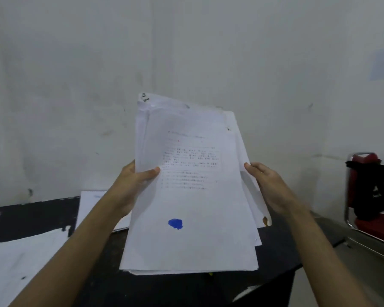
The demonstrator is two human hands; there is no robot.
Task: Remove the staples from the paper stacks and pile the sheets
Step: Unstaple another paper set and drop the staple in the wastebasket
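1. Two bare forearms come up from the bottom corners of the view over a black table top (pixel 186 291). On its left side loose white paper sheets (pixel 20 262) lie flat.
2. Between the forearms, a stack of white printed paper sheets (pixel 193 196) is held up in front of the person, tilted with its top edge away. Its lower edge is just over the table near the middle. Whether that edge touches the table cannot be told.
3. The top sheet carries blurred lines of print in its upper half and a blue ink blot (pixel 175 223) lower down. The sheets behind it are fanned out unevenly to the right and past the top.
4. The left hand (pixel 131 187) grips the stack's left edge about halfway up. Its thumb is pressed across the front sheet, and its fingers are hidden behind the paper.
5. The right hand (pixel 268 187) holds the right edge at the same height. Its thumb lies on the front of the fanned rear sheets, and its fingers are out of sight behind them.
6. Behind the left wrist, a second flat pile of white paper (pixel 91 207) rests on the table.
7. To the far right is a red chair with a chrome frame (pixel 361 224), with black cloth (pixel 370 191) draped over its back.
8. A scuffed white wall (pixel 186 52) closes the view.
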